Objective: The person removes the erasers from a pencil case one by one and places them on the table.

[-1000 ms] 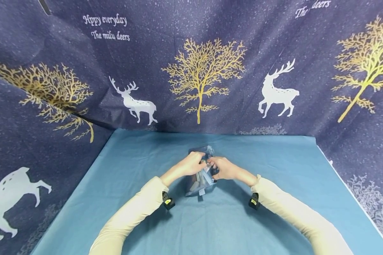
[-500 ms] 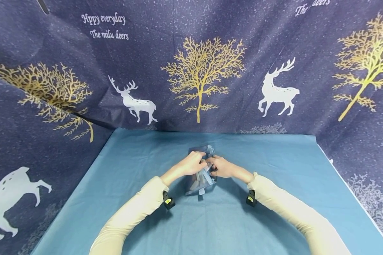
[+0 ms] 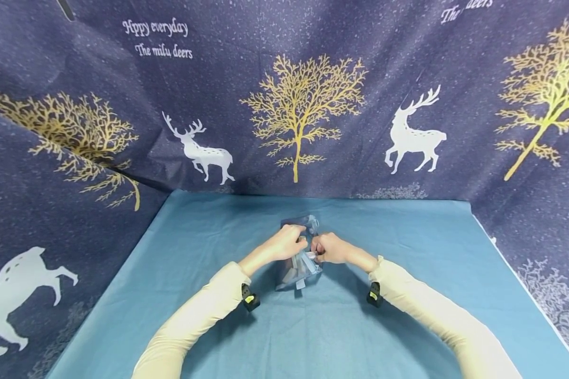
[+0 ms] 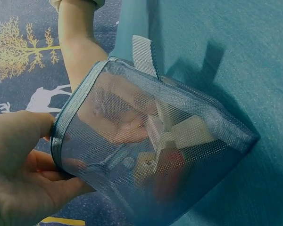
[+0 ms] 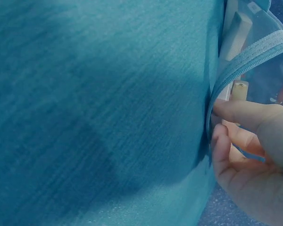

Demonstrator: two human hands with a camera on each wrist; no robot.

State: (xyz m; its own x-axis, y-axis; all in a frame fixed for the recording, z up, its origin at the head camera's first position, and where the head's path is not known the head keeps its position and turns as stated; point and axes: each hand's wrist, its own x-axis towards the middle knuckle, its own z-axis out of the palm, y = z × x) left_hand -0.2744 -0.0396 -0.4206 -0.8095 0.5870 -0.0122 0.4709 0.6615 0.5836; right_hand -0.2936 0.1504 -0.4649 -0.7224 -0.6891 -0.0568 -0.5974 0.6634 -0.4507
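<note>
A blue mesh zip pouch (image 3: pixel 282 281) lies on the cloth in the head view, its mouth facing away from me. My left hand (image 3: pixel 286 243) grips the pouch's mouth edge; in the left wrist view the zip band (image 4: pixel 75 103) runs between its fingers and thumb. Through the mesh show a white block (image 4: pixel 154 133), a pale block (image 4: pixel 192 132), a beige piece with a dark mark (image 4: pixel 145 165) and a red piece (image 4: pixel 170 176). My right hand (image 3: pixel 333 248) reaches inside the mouth, fingers curled, pinching the white block; its fingertips are partly hidden behind the zip (image 5: pixel 250 59).
Blue cloth (image 3: pixel 284 337) covers the table around the pouch. A dark curtain (image 3: pixel 227 95) printed with deer and trees stands behind and to the left and right. A fabric tab (image 4: pixel 145 55) sticks out from the pouch's side.
My right hand has shifted slightly, its fingers drawing closer together at the pouch mouth, and a pale piece now shows at its fingertips. The left hand and pouch have stayed put.
</note>
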